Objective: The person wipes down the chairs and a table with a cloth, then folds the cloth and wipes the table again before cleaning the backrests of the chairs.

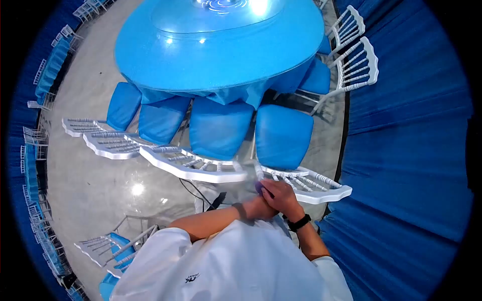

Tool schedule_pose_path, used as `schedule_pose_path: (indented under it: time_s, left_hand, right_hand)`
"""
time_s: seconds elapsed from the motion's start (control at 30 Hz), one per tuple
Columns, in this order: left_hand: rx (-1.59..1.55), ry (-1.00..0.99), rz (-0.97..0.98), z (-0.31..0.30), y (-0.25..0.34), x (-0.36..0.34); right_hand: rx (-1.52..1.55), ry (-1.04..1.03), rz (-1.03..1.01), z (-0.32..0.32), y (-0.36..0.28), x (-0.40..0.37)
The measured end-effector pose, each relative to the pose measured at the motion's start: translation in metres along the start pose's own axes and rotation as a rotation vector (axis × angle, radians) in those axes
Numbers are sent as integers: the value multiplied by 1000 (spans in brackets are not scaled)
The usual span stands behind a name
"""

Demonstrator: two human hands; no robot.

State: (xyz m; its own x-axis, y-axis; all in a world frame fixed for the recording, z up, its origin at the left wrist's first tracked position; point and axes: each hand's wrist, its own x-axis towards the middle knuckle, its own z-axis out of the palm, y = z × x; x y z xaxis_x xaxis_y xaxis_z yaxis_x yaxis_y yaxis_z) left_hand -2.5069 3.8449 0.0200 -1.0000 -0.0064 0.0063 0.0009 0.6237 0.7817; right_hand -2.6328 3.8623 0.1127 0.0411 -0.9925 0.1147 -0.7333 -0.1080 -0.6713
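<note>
My hands meet in front of my chest, just above the top rail of a white chair (pixel 306 183) with a blue seat cushion (pixel 283 135). My right hand (pixel 282 196), with a black watch (pixel 299 222) on its wrist, lies over my left hand (pixel 259 201) and hides most of it. A small purple thing (pixel 258 187) peeks out at the far end of the left hand, close to the chair back. What the right hand's fingers grip is hidden.
A round table with a blue cloth (pixel 221 50) stands ahead, ringed by white chairs with blue cushions (pixel 221 128). A blue drape (pixel 411 150) fills the right side. More chairs line the left wall (pixel 50 70). A black cable (pixel 193 190) lies on the grey floor.
</note>
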Motion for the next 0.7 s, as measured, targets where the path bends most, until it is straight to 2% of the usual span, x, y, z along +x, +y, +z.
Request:
schedule_pose_path:
  time_s: [0.1,0.17,0.3,0.37,0.4,0.47,0.57,0.7]
  left_hand:
    - [-162,-111,-36,-3,7,2]
    - [-135,72,84,6,9,-2]
    - [-125,73,49,15,7,-5]
    - [93,32,128,11,6,-5]
    - [92,27,130,8,7,-4]
    - [-129,26,-44,-11,13,-1]
    - [-82,136,-31,-22,13,1]
    - [-6,135,-87,-21,4,-3]
  right_hand:
    - [-4,44,-31,3,-1,-11]
    - [5,33,-10,6,-1,-18]
    - [-7,45,14,5,-4,-15]
    - [5,-47,77,3,-3,-8]
    - [6,-43,81,3,-3,-6]
    - [69,2,40,4,0,2]
    - [2,29,12,10,7,8]
    - [-19,64,-31,16,6,15]
